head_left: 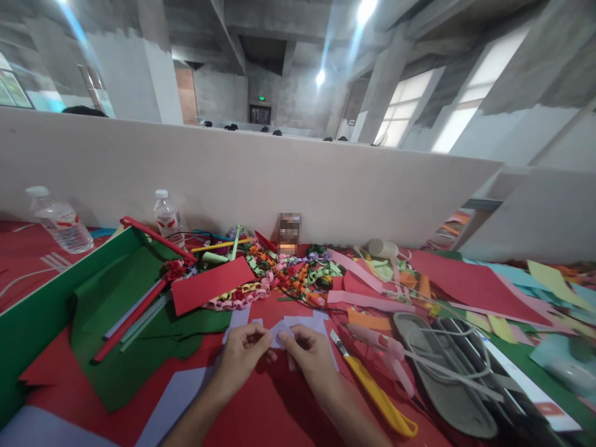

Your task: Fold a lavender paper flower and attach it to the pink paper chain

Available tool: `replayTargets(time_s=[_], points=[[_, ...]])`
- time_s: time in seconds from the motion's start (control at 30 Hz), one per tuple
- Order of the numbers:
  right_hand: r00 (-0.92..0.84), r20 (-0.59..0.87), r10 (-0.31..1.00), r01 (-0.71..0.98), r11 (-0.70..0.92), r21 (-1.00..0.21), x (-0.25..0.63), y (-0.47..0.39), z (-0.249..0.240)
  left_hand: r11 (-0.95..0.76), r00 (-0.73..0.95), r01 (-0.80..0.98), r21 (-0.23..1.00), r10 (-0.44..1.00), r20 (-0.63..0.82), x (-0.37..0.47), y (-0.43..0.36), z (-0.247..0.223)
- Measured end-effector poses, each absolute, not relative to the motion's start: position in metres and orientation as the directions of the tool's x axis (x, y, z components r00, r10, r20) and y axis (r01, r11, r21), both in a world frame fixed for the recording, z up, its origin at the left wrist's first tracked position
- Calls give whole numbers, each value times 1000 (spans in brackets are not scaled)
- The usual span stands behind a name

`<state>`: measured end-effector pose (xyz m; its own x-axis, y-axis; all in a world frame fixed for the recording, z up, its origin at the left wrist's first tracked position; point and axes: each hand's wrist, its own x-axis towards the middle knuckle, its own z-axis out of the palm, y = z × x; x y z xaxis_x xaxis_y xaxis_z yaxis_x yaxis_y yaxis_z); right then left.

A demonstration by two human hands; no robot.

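Observation:
Near the table's front, my left hand [246,359] and my right hand [308,355] meet over a small piece of lilac paper [278,334]. Thumb and fingers of each hand are pinched on it, and part of the piece is hidden by them. More lilac paper [239,318] lies flat beneath and around the hands. Close to my right hand rests a yellow-handled utility knife [372,388], its blade pointing up and left. A pink hot glue gun [384,352] lies just beyond the knife.
Paper chains [267,279] in several colours heap up ahead. Green paper [153,338] and a red strip [214,284] lie left, with two water bottles [168,220] behind. A grey oval tray [442,372] sits right. The white partition [233,180] closes the back.

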<state>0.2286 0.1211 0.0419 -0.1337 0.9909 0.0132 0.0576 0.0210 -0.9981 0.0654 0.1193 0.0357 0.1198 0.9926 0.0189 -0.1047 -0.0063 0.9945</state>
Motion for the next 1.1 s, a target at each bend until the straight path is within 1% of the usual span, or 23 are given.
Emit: replayTargets(time_s=[0.1,0.2,0.3,0.43,0.53,0.63,0.7,0.87,0.97,1.1], points=[[-159,-12,987,49,-4,-999,229,121,43,7,95,-147,989,995,7,66,121,36],[-155,21,988,35,26,-999,230,121,44,72,87,-256,964,995,-52,66,122,35],[-167,43,985,35,50,-998,230,121,45,95,84,-288,953,994,-74,65,122,34],[-203,16,979,23,21,-1000,229,121,45,-11,70,-184,983,997,24,64,120,32],[-199,-13,980,-10,-15,-1000,229,121,43,-103,68,-25,994,992,104,63,116,32],[-159,-21,987,-51,-29,-998,232,122,39,-207,70,143,968,978,199,61,113,34],[-155,-18,988,-67,-29,-997,233,123,36,-268,83,204,942,963,256,59,112,35],[-224,-30,974,-84,-50,-995,234,126,31,-345,96,246,906,939,331,57,114,34],[-230,-25,973,-96,-48,-994,234,127,30,-348,98,249,904,938,333,57,115,30],[-229,-17,973,-94,-40,-995,234,126,32,-332,85,209,920,943,321,56,117,30]])
